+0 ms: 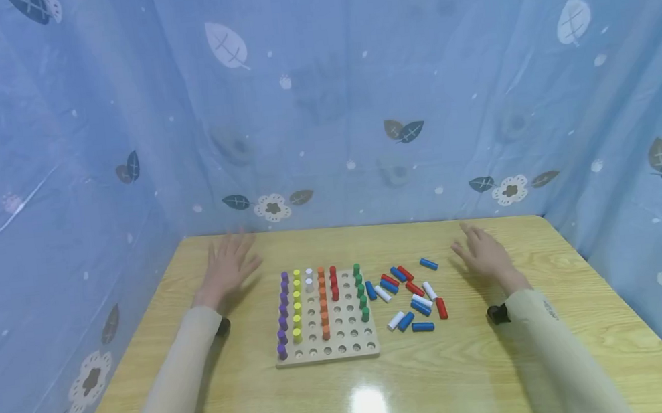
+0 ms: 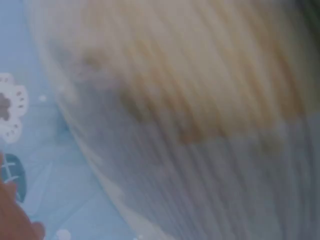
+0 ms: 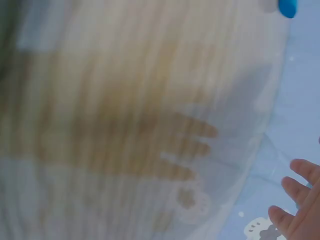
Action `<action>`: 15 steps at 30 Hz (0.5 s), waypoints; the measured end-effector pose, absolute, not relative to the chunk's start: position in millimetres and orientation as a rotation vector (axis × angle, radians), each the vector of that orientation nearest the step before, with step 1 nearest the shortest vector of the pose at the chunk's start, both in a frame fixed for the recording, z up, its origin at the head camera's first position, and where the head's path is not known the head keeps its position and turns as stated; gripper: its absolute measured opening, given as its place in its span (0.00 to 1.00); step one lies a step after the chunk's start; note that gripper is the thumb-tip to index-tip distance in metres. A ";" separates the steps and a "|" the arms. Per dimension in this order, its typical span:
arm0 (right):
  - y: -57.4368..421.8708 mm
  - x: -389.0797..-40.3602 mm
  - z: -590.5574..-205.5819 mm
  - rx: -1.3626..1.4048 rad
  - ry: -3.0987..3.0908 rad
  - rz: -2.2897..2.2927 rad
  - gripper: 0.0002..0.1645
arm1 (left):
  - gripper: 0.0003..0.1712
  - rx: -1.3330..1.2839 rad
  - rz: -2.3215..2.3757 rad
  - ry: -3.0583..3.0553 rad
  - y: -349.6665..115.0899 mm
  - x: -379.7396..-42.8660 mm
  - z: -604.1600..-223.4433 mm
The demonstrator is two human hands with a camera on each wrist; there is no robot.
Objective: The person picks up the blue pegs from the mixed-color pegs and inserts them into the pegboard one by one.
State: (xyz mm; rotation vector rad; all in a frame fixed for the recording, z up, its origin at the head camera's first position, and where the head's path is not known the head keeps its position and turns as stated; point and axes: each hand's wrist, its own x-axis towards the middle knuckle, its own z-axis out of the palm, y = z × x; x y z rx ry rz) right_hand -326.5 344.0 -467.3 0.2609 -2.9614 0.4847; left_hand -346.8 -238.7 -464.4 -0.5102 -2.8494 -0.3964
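Note:
My left hand (image 1: 227,268) is held with fingers spread, left of the wooden pegboard (image 1: 327,359), and holds nothing. On the far side of the loose pegs, my right hand (image 1: 484,254) is likewise spread and without anything in it. Columns of purple pegs (image 1: 283,310), yellow pegs (image 1: 296,296), two white pegs (image 1: 309,279), orange pegs (image 1: 323,303), three red pegs (image 1: 334,283) and green pegs (image 1: 361,291) stand upright in the board. Between the green pegs and the red ones runs a column of bare holes. In the right wrist view, fingers (image 3: 295,190) are extended over the table's edge.
Loose blue pegs (image 1: 423,327), white pegs (image 1: 395,321) and red pegs (image 1: 442,308) lie scattered between the board and my right hand. A patterned blue curtain (image 1: 320,100) surrounds the wooden table (image 1: 255,403) at the back and sides. Light glares off the table's near part.

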 end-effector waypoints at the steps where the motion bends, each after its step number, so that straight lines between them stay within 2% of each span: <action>1: 341.9 -325.7 -466.7 0.263 -2.961 0.492 0.41 | 0.39 -0.519 -0.430 -2.860 -238.2 -345.3 -464.1; 15: 327.0 -321.7 -459.2 0.354 -2.969 0.645 0.34 | 0.33 -0.651 -0.803 -2.948 -224.0 -326.5 -451.9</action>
